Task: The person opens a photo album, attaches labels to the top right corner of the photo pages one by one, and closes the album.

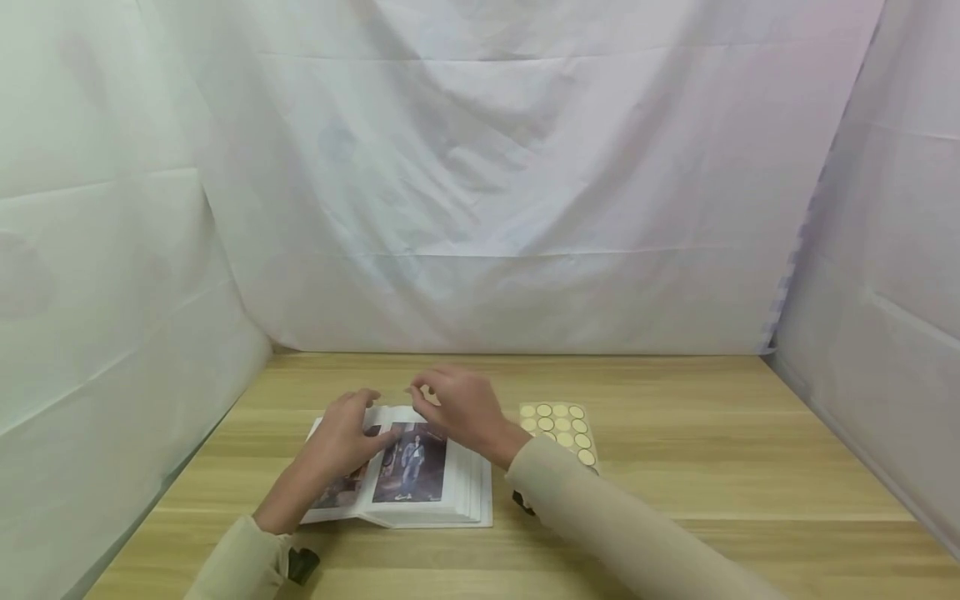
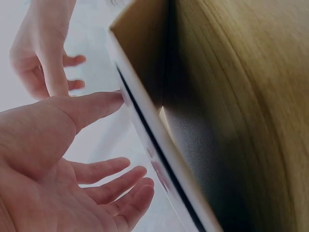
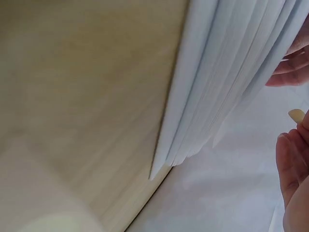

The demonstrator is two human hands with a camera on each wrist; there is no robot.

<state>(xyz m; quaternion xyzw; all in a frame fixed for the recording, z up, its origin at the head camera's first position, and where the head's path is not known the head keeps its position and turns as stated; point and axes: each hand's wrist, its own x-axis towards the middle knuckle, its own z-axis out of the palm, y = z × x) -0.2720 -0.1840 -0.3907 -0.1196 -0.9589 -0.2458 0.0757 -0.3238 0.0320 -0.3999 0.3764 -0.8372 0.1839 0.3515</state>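
A white photo album (image 1: pixel 468 500) lies open on the table, a photo of a standing person (image 1: pixel 423 475) on its right page. My left hand (image 1: pixel 341 437) is over the left page with its fingers spread, and its thumb (image 2: pixel 104 102) reaches to the page surface near the photo. Above the top of the right page, my right hand (image 1: pixel 461 408) pinches a small pale yellow sticker (image 3: pixel 296 115) between thumb and forefinger. Part of the left page's photo (image 1: pixel 341 492) is hidden by the left hand and wrist.
Right of the album lies a sheet of round yellow stickers (image 1: pixel 561 423), partly covered by the right sleeve (image 1: pixel 600 508). The wooden table (image 1: pixel 675 417) is bordered by white cloth (image 1: pixel 487 208) at the back and both sides.
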